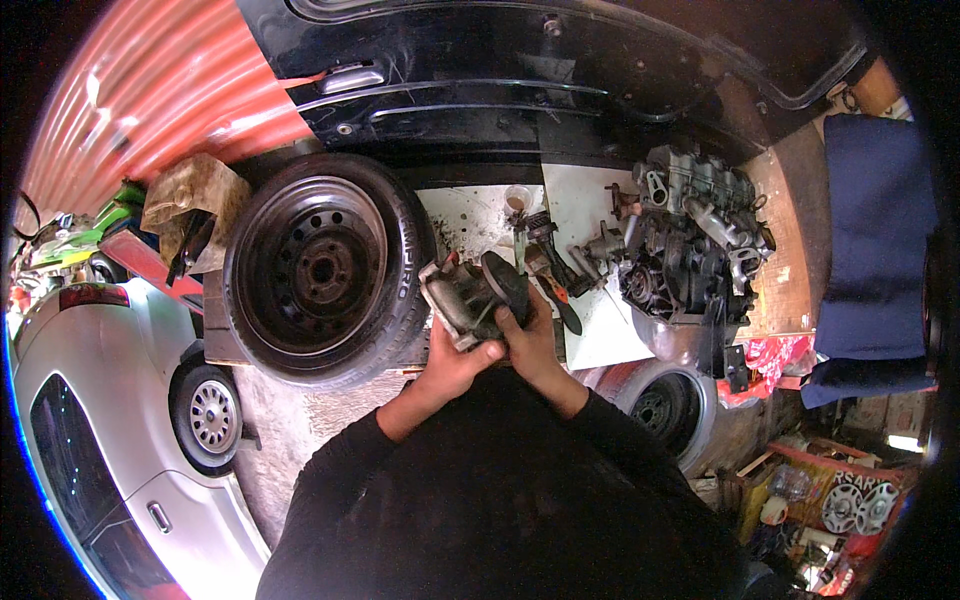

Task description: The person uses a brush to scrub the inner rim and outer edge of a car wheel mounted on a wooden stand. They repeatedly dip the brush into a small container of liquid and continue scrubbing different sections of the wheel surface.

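In front of my chest, my left hand [455, 365] is closed around a grey cast-metal engine part [458, 305] with a flanged edge and rounded, tube-like body. My right hand [537, 345] grips a dark, flat, oval-ended piece [505, 284], its thumb pressed on the lower end. That piece lies against the casting's right side; whether it is a separate tool or belongs to the part, I cannot tell. Behind my right hand, a brush [541, 228] and an orange-and-black handled tool [555, 288] rest on the white worktop [590, 335].
A tyre on a steel wheel [325, 270] takes up the bench's left side. On the right stands an engine block [690, 240], with a small cup [518, 197] at the back. Another wheel [655, 410] sits below right. A silver car [130, 420] is at the left.
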Motion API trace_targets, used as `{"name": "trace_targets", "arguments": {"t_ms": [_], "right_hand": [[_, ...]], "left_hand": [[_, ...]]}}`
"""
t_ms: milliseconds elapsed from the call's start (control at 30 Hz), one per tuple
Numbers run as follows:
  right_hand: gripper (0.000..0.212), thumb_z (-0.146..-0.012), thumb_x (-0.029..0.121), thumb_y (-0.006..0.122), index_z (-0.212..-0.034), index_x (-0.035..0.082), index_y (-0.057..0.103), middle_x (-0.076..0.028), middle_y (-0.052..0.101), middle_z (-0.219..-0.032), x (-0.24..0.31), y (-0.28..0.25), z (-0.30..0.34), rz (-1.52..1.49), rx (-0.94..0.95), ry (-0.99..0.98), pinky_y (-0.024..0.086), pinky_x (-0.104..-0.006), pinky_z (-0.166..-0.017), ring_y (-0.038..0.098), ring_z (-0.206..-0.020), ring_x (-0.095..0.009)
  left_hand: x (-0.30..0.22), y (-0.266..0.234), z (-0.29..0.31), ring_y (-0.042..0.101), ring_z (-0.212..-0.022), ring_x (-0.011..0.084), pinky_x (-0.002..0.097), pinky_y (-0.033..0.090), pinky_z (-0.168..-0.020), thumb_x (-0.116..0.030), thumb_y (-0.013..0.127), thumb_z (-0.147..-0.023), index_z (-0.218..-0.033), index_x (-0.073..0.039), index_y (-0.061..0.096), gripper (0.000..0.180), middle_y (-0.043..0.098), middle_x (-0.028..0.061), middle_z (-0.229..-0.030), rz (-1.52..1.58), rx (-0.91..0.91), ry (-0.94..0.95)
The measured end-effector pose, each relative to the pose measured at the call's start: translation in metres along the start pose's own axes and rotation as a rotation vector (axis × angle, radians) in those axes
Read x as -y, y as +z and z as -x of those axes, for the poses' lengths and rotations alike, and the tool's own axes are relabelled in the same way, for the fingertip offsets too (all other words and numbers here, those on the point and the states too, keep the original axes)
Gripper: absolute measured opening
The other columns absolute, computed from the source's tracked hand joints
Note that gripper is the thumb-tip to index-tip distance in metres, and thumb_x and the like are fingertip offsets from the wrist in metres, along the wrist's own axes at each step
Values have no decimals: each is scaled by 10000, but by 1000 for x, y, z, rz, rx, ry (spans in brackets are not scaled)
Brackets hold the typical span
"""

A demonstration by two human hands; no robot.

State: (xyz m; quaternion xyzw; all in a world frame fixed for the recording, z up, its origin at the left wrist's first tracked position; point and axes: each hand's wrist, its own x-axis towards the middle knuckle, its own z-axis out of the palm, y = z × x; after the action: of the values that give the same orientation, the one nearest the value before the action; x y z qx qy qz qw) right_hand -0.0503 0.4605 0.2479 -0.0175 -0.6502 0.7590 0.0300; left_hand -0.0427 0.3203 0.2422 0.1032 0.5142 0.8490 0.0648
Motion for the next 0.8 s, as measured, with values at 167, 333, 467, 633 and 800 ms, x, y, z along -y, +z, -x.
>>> {"name": "trace_targets", "arguments": {"t_ms": [167, 333, 467, 633, 800], "right_hand": [[473, -976, 314, 683, -1304, -13, 586, -93, 706, -1079, 4, -1, 8, 69, 64, -55, 505, -321, -887, 644, -988, -159], [526, -1061, 443, 487, -1330, 1, 581, -14, 615, -756, 24, -37, 12, -11, 105, 164, 424, -259, -629, 555, -691, -84], [463, -1070, 318, 498, -1416, 15, 553, -55, 658, -764, 61, -68, 9, 338, 79, -14, 454, -291, -617, 603, -679, -118], [547, -938, 112, 645, -1472, 174, 544, -170, 731, -1015, 142, -40, -13, 1000, 600, -425, 545, -376, -657, 664, -684, -275], [561, -917, 114, 661, -1442, 295, 582, -119, 672, -783, 163, -33, -9, 1184, 736, -368, 550, -425, -605, 658, -641, -309]], "left_hand": [[-7, -2, -11, 478, -1327, 244, 409, 383, -1127, -513, 783, -861, -1596, -16, 144, 1093, 443, 134, -1457, 118, -92, 26], [-9, -10, -20, 489, -1332, 249, 399, 389, -1123, -361, 791, -866, -1578, 32, 202, 1004, 456, 157, -1474, 71, -165, 138], [-6, -34, -22, 492, -1322, 234, 384, 373, -1129, -292, 807, -847, -1567, 39, 253, 967, 480, 142, -1453, -23, -50, 72], [-29, -22, -17, 518, -1289, 211, 364, 397, -1110, -230, 808, -816, -1492, 33, 387, 840, 533, 113, -1400, 105, 81, 13], [-30, -28, -15, 535, -1281, 214, 374, 411, -1108, -214, 806, -809, -1480, 11, 419, 807, 551, 114, -1401, 160, 174, -45]]}}
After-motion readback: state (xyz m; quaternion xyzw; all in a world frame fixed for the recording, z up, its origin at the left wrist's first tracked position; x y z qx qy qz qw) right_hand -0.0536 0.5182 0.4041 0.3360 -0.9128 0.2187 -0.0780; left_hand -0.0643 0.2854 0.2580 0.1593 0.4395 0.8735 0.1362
